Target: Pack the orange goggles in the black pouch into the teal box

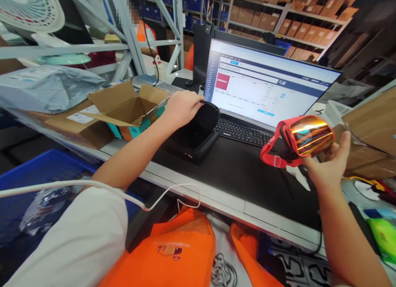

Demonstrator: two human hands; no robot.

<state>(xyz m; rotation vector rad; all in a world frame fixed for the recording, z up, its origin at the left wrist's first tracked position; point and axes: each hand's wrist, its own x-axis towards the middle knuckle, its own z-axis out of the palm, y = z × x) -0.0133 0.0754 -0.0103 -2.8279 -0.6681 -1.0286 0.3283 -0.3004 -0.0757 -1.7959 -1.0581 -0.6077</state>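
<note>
My left hand grips the raised lid of a black zip case, which lies on the black desk mat with its dark inside showing. In my right hand is a pair of ski goggles, held up above the mat at the right. The goggles have an orange mirrored lens, a red frame and a red strap that hangs toward the left. A white paper tag is seen below the goggles. Behind the case and goggles sits a black keyboard.
A monitor stands at the back of the desk. Left of the case is an open cardboard box, with a grey plastic parcel beyond it. A blue bin stands lower left. A white cable crosses over my left arm. Cartons stand at right.
</note>
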